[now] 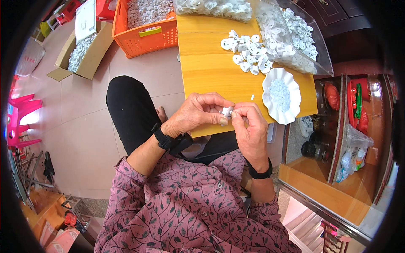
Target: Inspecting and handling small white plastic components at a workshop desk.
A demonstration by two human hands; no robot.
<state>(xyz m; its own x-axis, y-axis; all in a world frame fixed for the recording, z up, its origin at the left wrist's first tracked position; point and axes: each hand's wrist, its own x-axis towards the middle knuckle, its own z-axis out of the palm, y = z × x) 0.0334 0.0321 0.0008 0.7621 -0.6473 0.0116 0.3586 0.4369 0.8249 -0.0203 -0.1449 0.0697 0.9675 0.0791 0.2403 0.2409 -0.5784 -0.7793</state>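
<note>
Just over the near edge of the yellow table, my left hand [195, 113] pinches a small white plastic part [227, 112] between thumb and fingers. My right hand [251, 131] meets it from the right, thumb and forefinger pressed together against the part's side; whatever lies between those fingertips is hidden. A scalloped white dish [267, 101] stands to the right of my hands, holding many tiny pale-blue pieces [280, 94]. Beyond it, a loose heap of white round plastic parts [252, 57] lies on the tabletop. One tiny white piece [252, 97] rests alone left of the dish.
Clear plastic containers [291, 36] and a bag [215, 9] full of white parts line the table's far side. An orange crate [147, 42] and an open cardboard box [95, 57] stand on the floor at far left. Shelves [312, 168] flank the table's right.
</note>
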